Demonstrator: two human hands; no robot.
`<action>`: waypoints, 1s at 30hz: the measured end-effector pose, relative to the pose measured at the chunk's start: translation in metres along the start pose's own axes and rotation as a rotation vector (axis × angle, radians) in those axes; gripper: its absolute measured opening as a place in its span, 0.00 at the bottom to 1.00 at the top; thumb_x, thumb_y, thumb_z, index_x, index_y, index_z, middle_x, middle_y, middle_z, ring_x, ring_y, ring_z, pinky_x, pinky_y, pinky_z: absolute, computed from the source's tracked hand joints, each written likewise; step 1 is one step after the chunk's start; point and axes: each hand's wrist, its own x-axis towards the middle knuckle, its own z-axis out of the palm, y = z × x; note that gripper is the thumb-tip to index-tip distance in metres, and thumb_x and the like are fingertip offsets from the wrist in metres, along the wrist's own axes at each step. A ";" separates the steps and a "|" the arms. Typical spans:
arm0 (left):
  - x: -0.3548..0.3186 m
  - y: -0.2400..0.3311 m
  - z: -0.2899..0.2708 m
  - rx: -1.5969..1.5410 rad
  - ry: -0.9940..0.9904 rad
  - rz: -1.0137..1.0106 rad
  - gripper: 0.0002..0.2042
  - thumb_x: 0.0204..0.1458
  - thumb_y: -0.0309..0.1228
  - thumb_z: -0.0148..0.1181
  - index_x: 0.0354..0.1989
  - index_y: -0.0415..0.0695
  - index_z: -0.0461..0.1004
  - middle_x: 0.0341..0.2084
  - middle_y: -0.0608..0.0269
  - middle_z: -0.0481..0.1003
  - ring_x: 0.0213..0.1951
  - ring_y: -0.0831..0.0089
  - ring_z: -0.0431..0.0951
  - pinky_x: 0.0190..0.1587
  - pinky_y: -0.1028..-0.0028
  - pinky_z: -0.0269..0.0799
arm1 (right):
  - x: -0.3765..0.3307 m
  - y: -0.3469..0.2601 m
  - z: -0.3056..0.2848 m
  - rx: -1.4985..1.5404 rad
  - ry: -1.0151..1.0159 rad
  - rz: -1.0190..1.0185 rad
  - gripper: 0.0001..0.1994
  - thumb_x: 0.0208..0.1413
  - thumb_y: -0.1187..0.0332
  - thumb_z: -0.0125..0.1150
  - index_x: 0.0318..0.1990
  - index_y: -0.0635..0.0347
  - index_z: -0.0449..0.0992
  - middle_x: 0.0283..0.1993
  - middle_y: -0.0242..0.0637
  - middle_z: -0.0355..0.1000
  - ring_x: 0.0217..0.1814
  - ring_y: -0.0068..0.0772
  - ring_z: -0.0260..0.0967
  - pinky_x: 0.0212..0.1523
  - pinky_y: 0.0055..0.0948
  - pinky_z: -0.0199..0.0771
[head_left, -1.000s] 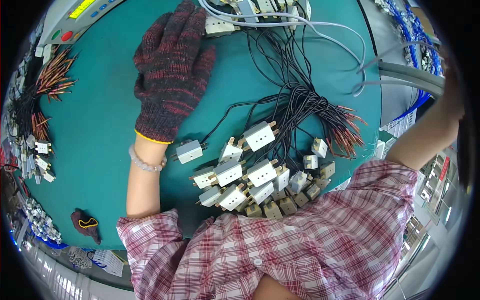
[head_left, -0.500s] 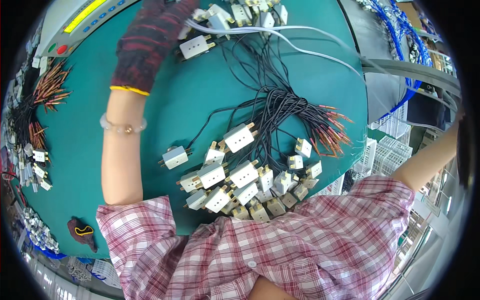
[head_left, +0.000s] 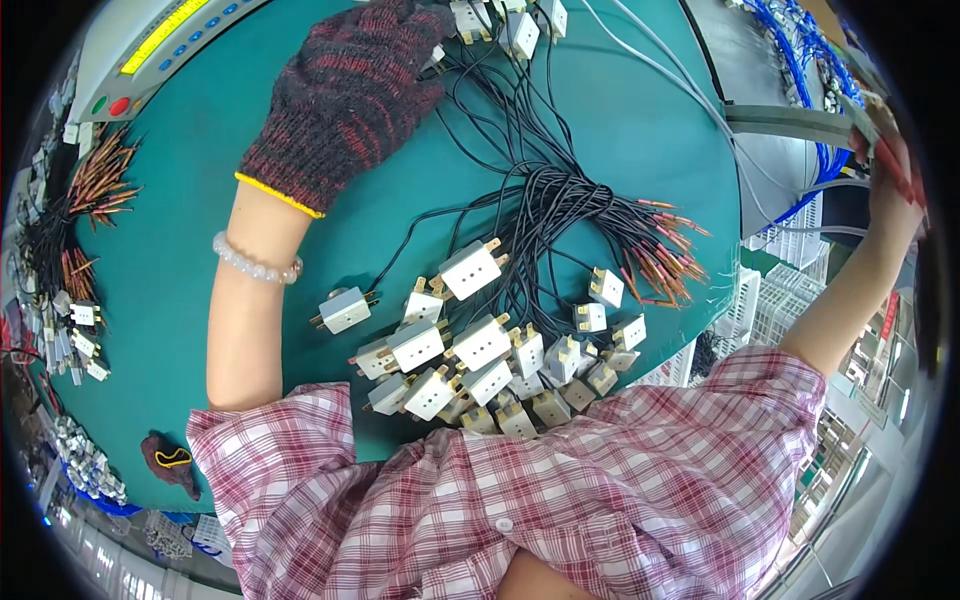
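Observation:
My left hand [head_left: 355, 100], in a dark knitted glove with a yellow cuff, is at the top of the green table. Its fingers curl round a small white block with metal prongs, mostly hidden by the glove. Beside it are more white blocks [head_left: 521, 36] on black wires [head_left: 500, 110]. My bare right hand [head_left: 893, 168] reaches to the far right rim, by a grey bar [head_left: 790, 122]; its fingers are too distorted to read. Nearer me lies a wire bundle [head_left: 560, 205] with copper-coloured tips [head_left: 660, 255] and several white blocks [head_left: 480, 342].
A tester with a yellow screen [head_left: 165, 35] sits at the back left. Another wire bundle [head_left: 105, 175] lies along the left edge, with a dark glove [head_left: 172, 462] nearer me. White cables [head_left: 655, 45] cross the back right. White baskets [head_left: 785, 305] stand beyond the right edge.
My left hand has moved slightly right and nearer, over the block that lay beside it. The white cables have swung away from it toward the back right. My right hand has come into view.

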 end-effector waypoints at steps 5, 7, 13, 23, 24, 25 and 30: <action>-0.010 -0.010 -0.025 0.093 -0.100 0.046 0.24 0.40 0.32 0.65 0.49 0.49 0.68 0.51 0.63 0.67 0.52 0.60 0.68 0.52 0.65 0.67 | -0.001 -0.068 0.007 0.392 -0.063 -0.049 0.12 0.57 0.70 0.50 0.46 0.63 0.72 0.32 0.38 0.71 0.28 0.26 0.69 0.25 0.22 0.67; -0.034 -0.025 -0.045 0.309 -0.218 0.129 0.23 0.41 0.33 0.64 0.49 0.49 0.69 0.50 0.63 0.68 0.51 0.60 0.69 0.51 0.65 0.67 | -0.006 -0.086 0.006 0.573 -0.089 -0.076 0.11 0.58 0.71 0.49 0.46 0.63 0.73 0.30 0.37 0.71 0.26 0.23 0.69 0.24 0.19 0.66; -0.052 0.010 -0.054 -0.683 -0.150 -0.198 0.22 0.38 0.25 0.68 0.45 0.45 0.72 0.43 0.57 0.71 0.47 0.58 0.70 0.48 0.67 0.69 | -0.004 -0.148 0.031 1.143 -0.369 -0.110 0.11 0.54 0.73 0.47 0.42 0.67 0.72 0.43 0.39 0.69 0.29 0.22 0.69 0.25 0.17 0.67; -0.138 0.029 0.014 -0.042 0.076 -0.163 0.18 0.38 0.24 0.63 0.42 0.47 0.73 0.38 0.62 0.76 0.36 0.67 0.74 0.32 0.72 0.72 | -0.001 -0.237 0.098 1.565 -0.798 -0.327 0.13 0.50 0.77 0.48 0.44 0.66 0.71 0.43 0.36 0.70 0.42 0.23 0.66 0.41 0.20 0.65; -0.152 0.027 0.020 -0.322 0.074 -0.260 0.18 0.34 0.22 0.60 0.40 0.42 0.72 0.39 0.54 0.72 0.45 0.49 0.69 0.47 0.57 0.65 | 0.001 -0.240 0.092 1.623 -0.935 -0.225 0.13 0.50 0.78 0.48 0.43 0.66 0.71 0.43 0.35 0.70 0.41 0.22 0.67 0.40 0.20 0.65; -0.150 0.029 0.019 -0.325 0.075 -0.263 0.18 0.34 0.22 0.60 0.40 0.42 0.72 0.39 0.54 0.72 0.45 0.49 0.69 0.47 0.57 0.65 | -0.001 -0.240 0.094 1.621 -0.940 -0.225 0.13 0.50 0.78 0.48 0.43 0.66 0.71 0.43 0.35 0.70 0.41 0.22 0.67 0.40 0.20 0.65; -0.133 0.049 0.013 -0.986 0.123 -0.982 0.19 0.36 0.22 0.62 0.41 0.44 0.72 0.40 0.52 0.72 0.43 0.48 0.70 0.46 0.57 0.66 | -0.009 -0.246 0.108 1.495 -0.569 -0.451 0.13 0.48 0.80 0.46 0.42 0.65 0.72 0.42 0.34 0.71 0.34 0.17 0.65 0.33 0.19 0.65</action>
